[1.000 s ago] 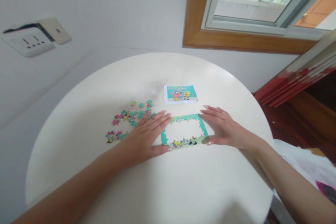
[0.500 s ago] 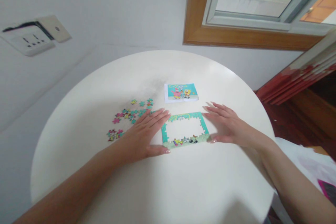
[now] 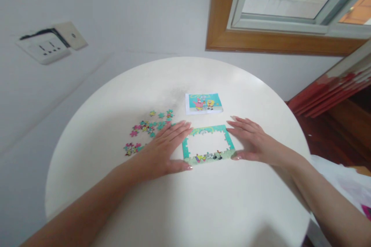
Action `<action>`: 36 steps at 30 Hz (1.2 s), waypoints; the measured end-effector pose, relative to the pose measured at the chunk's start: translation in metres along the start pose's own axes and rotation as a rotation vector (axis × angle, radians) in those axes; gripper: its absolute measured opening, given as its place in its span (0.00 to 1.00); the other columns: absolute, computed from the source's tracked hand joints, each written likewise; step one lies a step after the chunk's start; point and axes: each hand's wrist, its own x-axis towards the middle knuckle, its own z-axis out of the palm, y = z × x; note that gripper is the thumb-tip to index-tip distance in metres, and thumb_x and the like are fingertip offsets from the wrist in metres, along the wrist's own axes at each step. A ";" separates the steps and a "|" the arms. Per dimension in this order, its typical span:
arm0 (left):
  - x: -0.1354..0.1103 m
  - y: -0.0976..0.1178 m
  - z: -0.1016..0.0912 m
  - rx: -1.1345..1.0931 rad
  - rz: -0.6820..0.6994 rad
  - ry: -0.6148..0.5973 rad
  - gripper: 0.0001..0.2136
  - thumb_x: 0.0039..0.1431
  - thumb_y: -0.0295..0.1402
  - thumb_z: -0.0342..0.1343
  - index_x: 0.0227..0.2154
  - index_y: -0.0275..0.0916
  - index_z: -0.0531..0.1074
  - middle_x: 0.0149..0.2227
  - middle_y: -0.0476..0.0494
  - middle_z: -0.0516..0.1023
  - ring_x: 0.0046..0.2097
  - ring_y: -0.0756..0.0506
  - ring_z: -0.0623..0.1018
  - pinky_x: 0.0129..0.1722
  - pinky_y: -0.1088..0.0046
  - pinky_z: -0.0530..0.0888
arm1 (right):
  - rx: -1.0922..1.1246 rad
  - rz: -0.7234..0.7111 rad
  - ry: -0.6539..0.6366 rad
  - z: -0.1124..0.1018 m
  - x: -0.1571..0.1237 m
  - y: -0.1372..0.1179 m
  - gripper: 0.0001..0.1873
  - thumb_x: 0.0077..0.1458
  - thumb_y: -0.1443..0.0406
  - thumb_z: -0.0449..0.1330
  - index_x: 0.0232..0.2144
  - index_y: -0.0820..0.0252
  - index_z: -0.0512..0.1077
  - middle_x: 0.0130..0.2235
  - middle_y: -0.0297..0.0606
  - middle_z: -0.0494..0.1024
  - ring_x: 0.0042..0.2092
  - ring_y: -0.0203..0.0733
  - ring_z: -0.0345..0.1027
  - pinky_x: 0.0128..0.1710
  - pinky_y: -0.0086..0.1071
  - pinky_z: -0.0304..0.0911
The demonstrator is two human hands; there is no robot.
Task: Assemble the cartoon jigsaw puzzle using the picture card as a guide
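Note:
A joined jigsaw puzzle border, teal above and pale green below, lies flat on the white table with bare tabletop inside it. My left hand rests along its left side, thumb and fingers apart at the two left corners. On the opposite side, my right hand has its fingers spread at the right edge. Loose puzzle pieces in teal, pink and yellow are scattered left of the border, some partly hidden behind my left hand. Beyond the border lies a printed reference picture with cartoon figures.
The round white table stands close to the wall. A wall socket is at the left, a wood-framed window at the upper right. A red and white curtain and a white plastic sheet are at the right.
The whole view has shifted slightly, so everything appears a little further right. My right hand's fingers have come closer to the border's right edge; the left hand stays at its side.

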 end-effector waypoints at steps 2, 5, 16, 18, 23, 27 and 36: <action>-0.002 -0.004 -0.008 -0.017 -0.036 0.045 0.41 0.60 0.56 0.49 0.68 0.41 0.42 0.70 0.37 0.48 0.70 0.37 0.51 0.68 0.55 0.49 | 0.057 -0.004 0.031 -0.001 0.000 0.001 0.41 0.54 0.48 0.61 0.66 0.48 0.54 0.68 0.41 0.57 0.69 0.54 0.44 0.66 0.54 0.46; -0.010 -0.017 -0.031 -0.015 -0.134 0.184 0.34 0.65 0.50 0.47 0.68 0.43 0.45 0.70 0.41 0.51 0.69 0.37 0.54 0.68 0.55 0.54 | 0.130 0.037 0.143 -0.002 0.001 0.003 0.36 0.58 0.53 0.60 0.65 0.49 0.55 0.66 0.42 0.60 0.68 0.51 0.49 0.64 0.50 0.53; -0.037 -0.059 -0.067 -0.070 -0.362 0.418 0.15 0.65 0.36 0.45 0.40 0.44 0.77 0.46 0.45 0.80 0.48 0.43 0.78 0.53 0.62 0.73 | 0.200 0.154 0.302 0.003 0.003 0.004 0.22 0.61 0.58 0.55 0.57 0.48 0.64 0.57 0.44 0.70 0.58 0.53 0.65 0.57 0.53 0.64; -0.036 -0.059 -0.064 -0.083 -0.368 0.362 0.15 0.64 0.37 0.45 0.39 0.42 0.78 0.45 0.43 0.80 0.47 0.42 0.78 0.52 0.62 0.74 | 0.206 0.154 0.298 0.004 0.003 0.005 0.21 0.61 0.57 0.55 0.57 0.47 0.64 0.57 0.42 0.71 0.58 0.53 0.65 0.57 0.54 0.64; -0.039 -0.063 -0.066 -0.017 -0.417 0.279 0.13 0.60 0.38 0.49 0.39 0.41 0.78 0.42 0.43 0.81 0.45 0.41 0.77 0.52 0.60 0.73 | 0.219 0.189 0.313 0.007 0.001 0.010 0.20 0.61 0.55 0.55 0.56 0.43 0.66 0.57 0.39 0.71 0.57 0.54 0.66 0.56 0.56 0.64; -0.037 -0.063 -0.061 -0.017 -0.368 0.261 0.12 0.60 0.33 0.50 0.40 0.40 0.78 0.41 0.42 0.80 0.45 0.42 0.77 0.51 0.62 0.72 | 0.216 0.185 0.299 0.009 0.001 0.013 0.20 0.62 0.57 0.54 0.56 0.43 0.65 0.57 0.40 0.71 0.58 0.55 0.64 0.57 0.58 0.62; -0.020 -0.044 -0.043 -0.018 -0.229 0.210 0.12 0.61 0.32 0.53 0.45 0.40 0.77 0.45 0.41 0.77 0.48 0.42 0.73 0.53 0.62 0.70 | 0.216 0.178 0.286 0.012 0.003 0.011 0.19 0.62 0.58 0.54 0.55 0.45 0.67 0.56 0.40 0.72 0.57 0.53 0.66 0.57 0.53 0.64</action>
